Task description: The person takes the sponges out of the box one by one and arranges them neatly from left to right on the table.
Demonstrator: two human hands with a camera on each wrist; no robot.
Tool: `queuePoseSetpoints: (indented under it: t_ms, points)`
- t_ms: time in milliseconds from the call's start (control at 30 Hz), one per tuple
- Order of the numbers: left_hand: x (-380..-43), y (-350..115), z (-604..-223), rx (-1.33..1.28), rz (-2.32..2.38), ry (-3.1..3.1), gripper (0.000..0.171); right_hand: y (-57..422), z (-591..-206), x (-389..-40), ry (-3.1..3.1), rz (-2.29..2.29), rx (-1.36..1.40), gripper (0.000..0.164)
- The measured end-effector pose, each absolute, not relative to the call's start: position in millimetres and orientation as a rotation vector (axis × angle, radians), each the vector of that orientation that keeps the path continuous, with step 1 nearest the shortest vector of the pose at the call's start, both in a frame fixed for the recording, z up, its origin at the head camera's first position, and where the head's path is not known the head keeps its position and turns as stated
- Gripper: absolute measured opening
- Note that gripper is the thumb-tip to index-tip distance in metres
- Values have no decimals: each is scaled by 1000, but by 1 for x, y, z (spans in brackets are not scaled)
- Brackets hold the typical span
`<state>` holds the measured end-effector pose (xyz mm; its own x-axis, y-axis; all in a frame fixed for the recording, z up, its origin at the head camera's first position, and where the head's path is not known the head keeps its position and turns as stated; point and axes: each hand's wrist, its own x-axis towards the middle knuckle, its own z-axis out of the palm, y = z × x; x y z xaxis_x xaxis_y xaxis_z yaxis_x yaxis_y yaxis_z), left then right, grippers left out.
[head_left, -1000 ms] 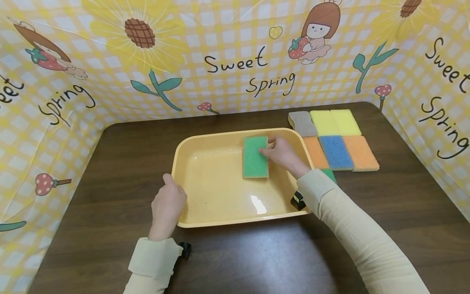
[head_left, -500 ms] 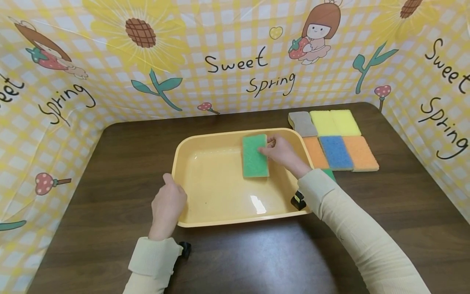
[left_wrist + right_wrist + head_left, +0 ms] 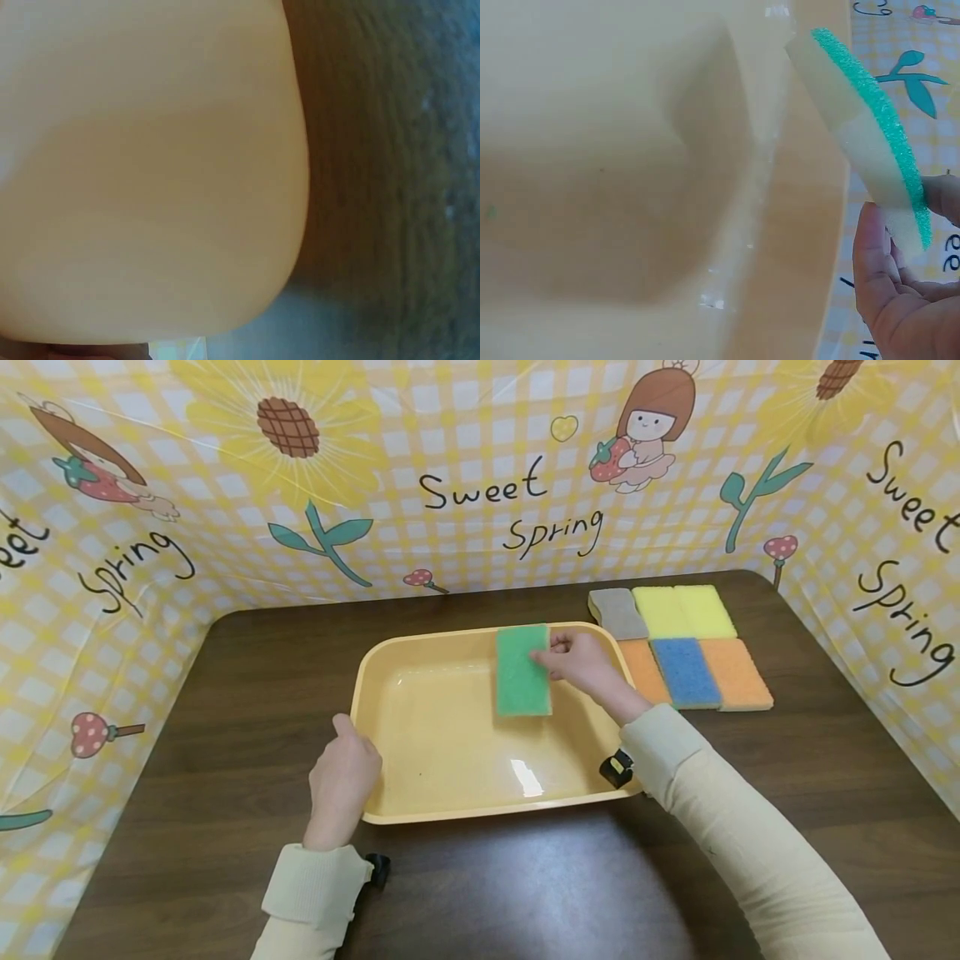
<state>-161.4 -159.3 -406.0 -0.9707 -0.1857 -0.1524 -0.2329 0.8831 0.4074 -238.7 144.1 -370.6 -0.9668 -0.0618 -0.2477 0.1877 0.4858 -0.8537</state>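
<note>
A yellow plastic basin (image 3: 435,743) stands on the table in the head view. At its left rim my left hand (image 3: 345,781) grips the wall; the left wrist view is mostly filled by the basin's outer side (image 3: 157,187). Over the right half of the basin, my right hand (image 3: 583,664) pinches a green-faced sponge (image 3: 519,681) by its right edge. The right wrist view shows this sponge (image 3: 866,131) held above the basin floor, green scouring layer on one side and pale foam on the other, between thumb and fingers.
More sponges lie at the basin's right: a grey one (image 3: 618,613), yellow ones (image 3: 684,612), a blue one (image 3: 685,672) and orange ones (image 3: 737,672). A patterned yellow cloth (image 3: 480,435) hangs behind the dark wooden table (image 3: 247,693).
My right hand has lifted the green sponge slightly, and its shadow on the basin has spread. The left hand and basin keep their places.
</note>
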Motion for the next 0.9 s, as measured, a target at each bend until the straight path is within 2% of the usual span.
queuePoseSetpoints:
  t_ms: [333, 900]
  points:
    - [-161, -159, -406, -323, 658, 2953, 27, 155, -353, -233, 2451, -1532, 139, 50]
    - [-161, -159, -407, -326, 648, 2950, 27, 172, -321, -207, 2461, -1538, 118, 52]
